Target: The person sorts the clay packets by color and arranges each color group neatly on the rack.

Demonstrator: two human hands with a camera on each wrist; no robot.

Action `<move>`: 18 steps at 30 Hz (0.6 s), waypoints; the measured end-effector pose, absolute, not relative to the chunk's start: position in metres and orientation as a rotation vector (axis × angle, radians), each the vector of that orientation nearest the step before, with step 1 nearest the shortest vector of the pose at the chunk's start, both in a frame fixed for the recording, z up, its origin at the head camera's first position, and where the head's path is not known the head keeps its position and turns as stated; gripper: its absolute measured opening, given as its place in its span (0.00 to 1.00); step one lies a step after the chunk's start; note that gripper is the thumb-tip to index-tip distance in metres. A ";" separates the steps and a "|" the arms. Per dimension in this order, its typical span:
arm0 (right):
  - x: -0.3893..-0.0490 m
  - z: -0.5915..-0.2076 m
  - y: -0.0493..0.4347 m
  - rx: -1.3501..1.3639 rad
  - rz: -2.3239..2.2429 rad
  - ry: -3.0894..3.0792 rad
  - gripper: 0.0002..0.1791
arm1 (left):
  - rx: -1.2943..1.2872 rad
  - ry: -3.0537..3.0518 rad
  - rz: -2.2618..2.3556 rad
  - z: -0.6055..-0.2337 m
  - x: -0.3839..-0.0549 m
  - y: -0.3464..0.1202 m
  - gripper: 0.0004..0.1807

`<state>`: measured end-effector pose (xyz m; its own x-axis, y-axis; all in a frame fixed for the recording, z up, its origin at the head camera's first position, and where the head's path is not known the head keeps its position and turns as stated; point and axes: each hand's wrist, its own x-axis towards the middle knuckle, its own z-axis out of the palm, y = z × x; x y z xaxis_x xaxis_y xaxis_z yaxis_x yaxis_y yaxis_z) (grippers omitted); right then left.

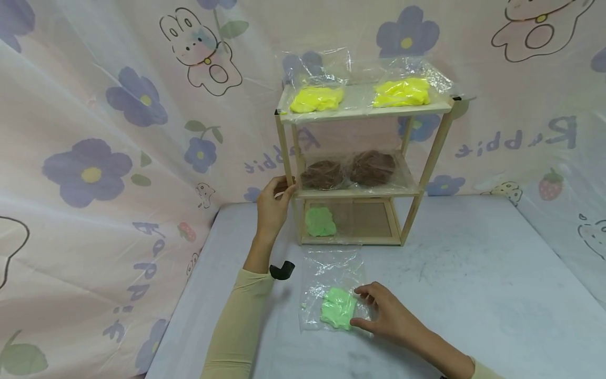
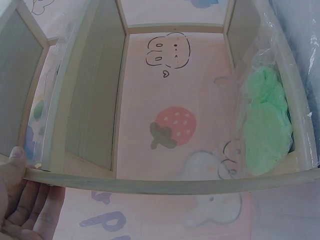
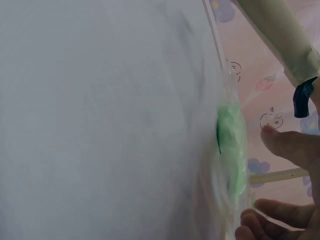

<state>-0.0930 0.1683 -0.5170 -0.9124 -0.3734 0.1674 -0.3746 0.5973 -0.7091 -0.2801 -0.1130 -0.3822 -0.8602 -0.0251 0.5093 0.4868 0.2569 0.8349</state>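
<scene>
My left hand grips the left post of the small wooden shelf near its middle board. The left wrist view has the thumb on one side of the post and the fingers on the other. A clear bag with a lump of light green clay lies flat on the table before the shelf. Beside its right edge is my right hand, thumb and fingers spread apart around the clay's side. Whether the fingertips touch the bag I cannot tell. Another bagged green clay lump rests on the bottom board, at the left.
Two bagged brown lumps sit on the middle board. On the top board lie two bagged yellow clay lumps. A black band is at the left wrist. The white table meets a patterned cloth backdrop.
</scene>
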 end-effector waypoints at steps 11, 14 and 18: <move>-0.087 -0.517 0.159 0.645 1.044 -2.968 0.53 | -0.429 -2.095 -1.639 -0.382 -0.281 -0.113 0.16; -0.089 -0.520 0.155 0.642 0.988 -2.976 0.55 | -0.426 -2.094 -1.638 -0.382 -0.280 -0.113 0.16; -0.090 -0.522 0.151 0.654 0.916 -2.969 0.55 | -0.433 -2.084 -1.642 -0.383 -0.282 -0.113 0.16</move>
<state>-0.0897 0.1513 -0.5217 -0.9145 -0.3950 0.0875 -0.3756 0.7488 -0.5460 -0.2815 -0.1129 -0.3829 -0.8498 -0.0304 0.5262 0.5045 0.2427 0.8286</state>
